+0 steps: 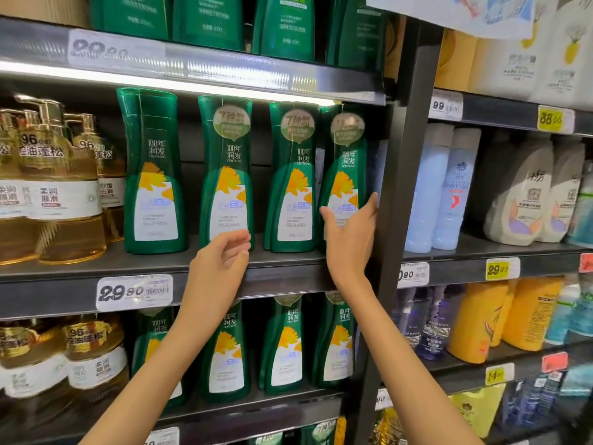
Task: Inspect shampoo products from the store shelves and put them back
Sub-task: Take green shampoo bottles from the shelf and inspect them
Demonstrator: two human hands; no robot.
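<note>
Right now my right hand (349,239) is spread wide, thumb and fingers apart on either side of the lower label of the tall green plastic shampoo bottle with the yellow flower (345,162). It stands upright on the grey shelf board (144,261), just left of the dark metal upright post (406,175), and I can't quite tell whether my fingertips touch it. My left hand (221,261), further left of the post, hangs loosely curled and holds nothing; I'd close squarely on the bottle's narrow waist without tipping its neighbouring green bottle (293,175).
</note>
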